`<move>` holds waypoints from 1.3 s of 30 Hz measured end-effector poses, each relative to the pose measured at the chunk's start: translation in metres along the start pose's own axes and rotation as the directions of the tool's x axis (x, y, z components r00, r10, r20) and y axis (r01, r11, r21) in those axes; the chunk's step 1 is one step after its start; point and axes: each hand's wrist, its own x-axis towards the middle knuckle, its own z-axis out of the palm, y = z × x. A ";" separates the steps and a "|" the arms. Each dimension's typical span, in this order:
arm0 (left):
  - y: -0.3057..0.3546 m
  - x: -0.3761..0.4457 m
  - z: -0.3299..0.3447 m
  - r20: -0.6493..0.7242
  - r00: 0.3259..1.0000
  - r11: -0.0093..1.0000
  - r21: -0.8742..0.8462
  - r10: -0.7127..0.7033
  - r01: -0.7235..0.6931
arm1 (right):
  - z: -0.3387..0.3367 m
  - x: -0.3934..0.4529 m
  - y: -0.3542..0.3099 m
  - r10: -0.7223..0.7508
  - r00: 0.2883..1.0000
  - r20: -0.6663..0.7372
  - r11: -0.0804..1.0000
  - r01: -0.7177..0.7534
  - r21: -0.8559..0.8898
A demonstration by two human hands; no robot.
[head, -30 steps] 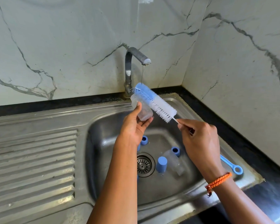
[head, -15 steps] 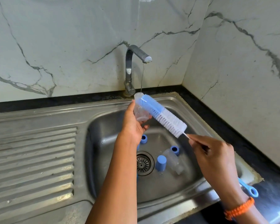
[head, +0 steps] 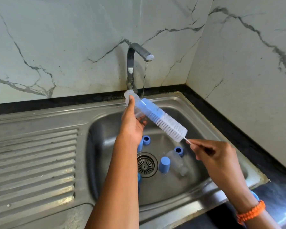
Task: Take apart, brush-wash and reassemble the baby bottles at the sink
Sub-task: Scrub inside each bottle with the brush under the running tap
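Note:
My left hand (head: 132,123) grips a clear baby bottle (head: 130,99) above the sink basin (head: 210,191), close to the thin stream of water from the tap (head: 134,63). My right hand (head: 213,161) pinches the thin handle of a blue-and-white bottle brush (head: 163,120), whose blue tip lies against the bottle's side. In the basin lie another clear bottle (head: 177,161), a blue cap (head: 164,164) and blue screw rings (head: 146,140) (head: 178,151) around the drain (head: 145,164). More blue parts are partly hidden behind my left forearm.
A ribbed steel draining board (head: 33,162) stretches to the left of the basin. Marble walls meet in a corner behind and to the right. A black counter edge (head: 238,134) runs along the right side. The brush's blue handle end shows by my right wrist.
My right hand has pulled the brush back down and to the right, along the bottle. My left hand has lifted and tilted the bottle toward the tap.

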 end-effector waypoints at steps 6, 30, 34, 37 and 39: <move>-0.004 -0.001 0.002 -0.023 1.000 0.995 0.099 -0.014 0.017 | 0.000 0.009 -0.002 0.016 0.999 -0.052 1.000 -0.017 -0.017; 0.032 0.010 -0.032 0.007 0.954 0.638 0.742 0.301 -0.207 | 0.029 0.033 0.000 -0.127 0.973 -0.192 0.967 0.079 -0.242; 0.027 0.007 -0.029 0.048 0.954 0.614 0.755 0.295 -0.228 | 0.036 0.040 -0.005 -0.174 0.967 -0.186 0.949 0.114 -0.295; 0.035 0.011 -0.032 -0.046 0.917 0.623 0.748 0.395 -0.231 | 0.036 0.037 -0.006 -0.196 0.966 -0.171 0.945 0.139 -0.296; 0.042 0.012 -0.036 -0.122 0.888 0.648 0.729 0.443 -0.223 | 0.033 0.032 -0.003 -0.206 0.965 -0.160 0.943 0.152 -0.296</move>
